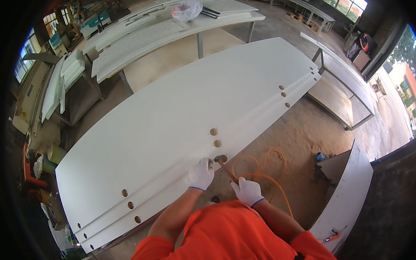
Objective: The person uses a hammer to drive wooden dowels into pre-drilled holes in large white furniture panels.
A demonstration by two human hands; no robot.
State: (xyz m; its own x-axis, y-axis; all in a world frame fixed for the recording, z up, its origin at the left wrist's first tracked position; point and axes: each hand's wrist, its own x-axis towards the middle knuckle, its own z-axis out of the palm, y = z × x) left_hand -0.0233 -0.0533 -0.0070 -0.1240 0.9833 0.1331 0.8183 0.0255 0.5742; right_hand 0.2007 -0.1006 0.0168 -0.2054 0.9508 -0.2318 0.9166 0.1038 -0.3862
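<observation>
White panel stack [170,108], with a hammer [228,170] at its near edge.
Beyond the stack, a crumpled clear plastic bag [187,10] lies on more white boards [141,47], its contents too small to make out. The stack's smooth panels are staggered like steps, with round holes [213,131] cut through. Gloved, the right hand [247,191] has its fingers clamped on the wooden handle; the left hand [201,173] rests beside the hammer's head, its fingers' state impossible to tell.
</observation>
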